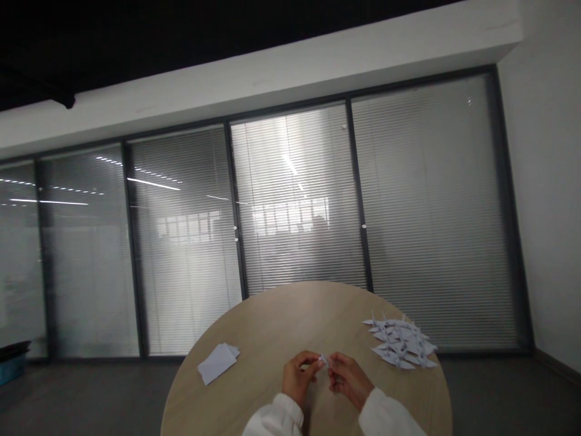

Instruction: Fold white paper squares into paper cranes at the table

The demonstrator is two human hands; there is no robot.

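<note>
Between my two hands is a small piece of folded white paper (324,360), held up over the near part of the round table. My left hand (298,376) pinches it from the left with thumb and forefinger. From the right, the fingers of my right hand (348,376) close on its other side. Most of the paper is covered by fingertips, so its exact shape is hard to make out. To the right lies a pile of folded white paper cranes (402,342). A small stack of white paper sheets (218,363) rests on the left.
The round wooden table (313,309) has a curved edge on the far side and both flanks. Behind it stands a glass partition (299,200) with blinds and dark frames. A blue bin (13,366) sits on the floor at far left.
</note>
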